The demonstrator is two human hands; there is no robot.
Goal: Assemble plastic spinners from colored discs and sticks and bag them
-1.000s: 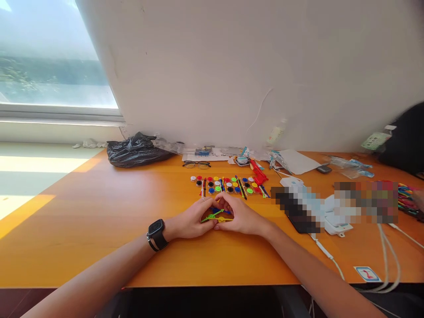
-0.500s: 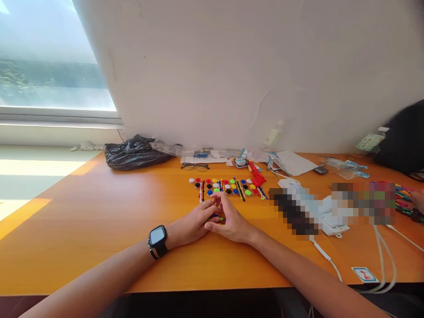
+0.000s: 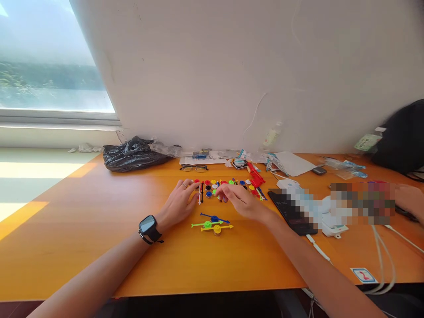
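Three small plastic spinner pieces lie on the orange table [image 3: 99,229]: a blue one [image 3: 214,218], a green one [image 3: 207,224] and a yellow one [image 3: 217,229], each a round cap on a thin stick. Beyond them sits a cluster of several coloured caps and sticks [image 3: 228,185]. My left hand [image 3: 180,203], with a ring and a black watch [image 3: 148,226] on the wrist, rests at the cluster's left end, fingers spread. My right hand [image 3: 240,199] reaches into the cluster, fingertips pinched over small pieces that I cannot make out.
A black plastic bag [image 3: 132,154] lies at the back left, glasses [image 3: 194,168] and papers along the wall. A red plastic part [image 3: 255,177] is right of the cluster. A phone [image 3: 291,212], white devices and cables fill the right. Another person's hand [image 3: 410,198] shows at the far right.
Both hands have let go of the three spinner pieces, which now lie on the table, and moved forward to the cluster of caps and sticks.
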